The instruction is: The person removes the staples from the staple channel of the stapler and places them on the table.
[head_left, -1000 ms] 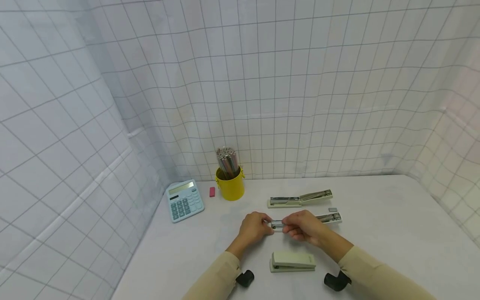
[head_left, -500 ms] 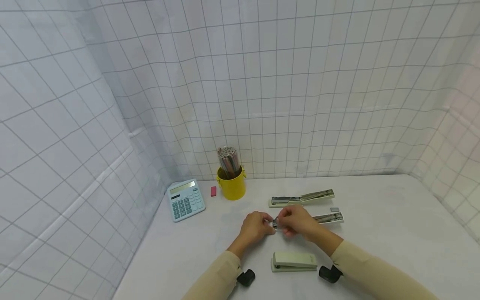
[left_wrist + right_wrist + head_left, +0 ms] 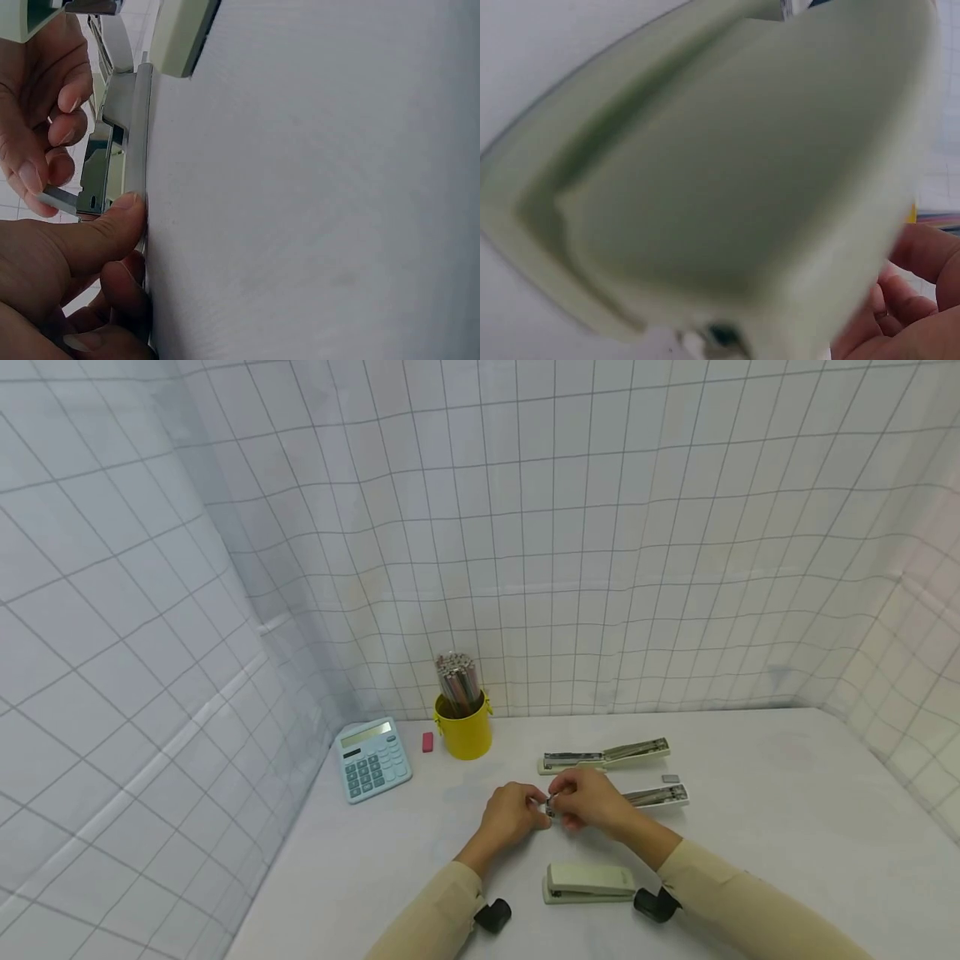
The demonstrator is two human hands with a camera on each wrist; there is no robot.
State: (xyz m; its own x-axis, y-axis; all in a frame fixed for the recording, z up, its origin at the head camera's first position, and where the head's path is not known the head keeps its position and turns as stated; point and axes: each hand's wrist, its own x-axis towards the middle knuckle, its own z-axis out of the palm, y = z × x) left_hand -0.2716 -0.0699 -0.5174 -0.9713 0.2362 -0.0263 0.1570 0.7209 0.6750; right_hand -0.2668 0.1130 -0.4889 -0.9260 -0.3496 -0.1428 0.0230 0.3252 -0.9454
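My left hand (image 3: 510,817) pinches the front end of an opened white stapler (image 3: 660,796), its thumb on the lower edge. Over the same end my right hand (image 3: 592,797) pinches a small grey strip that looks like a row of staples (image 3: 60,199), beside the metal magazine (image 3: 94,172) in the left wrist view. Fingers hide much of the stapler's front and middle in the head view. A closed pale-green stapler (image 3: 588,882) lies nearer the body; it looms large in the right wrist view, where part of my right hand (image 3: 922,315) shows behind it.
Behind the hands lies another opened stapler (image 3: 573,760). A small grey block (image 3: 670,778) sits between the two opened ones. Farther left are a yellow bucket (image 3: 467,739) of pencils, a pink eraser (image 3: 427,742) and a blue calculator (image 3: 372,760).
My right hand has moved left along the stapler, up close to my left hand's fingertips. The left hand keeps its hold on the front end.
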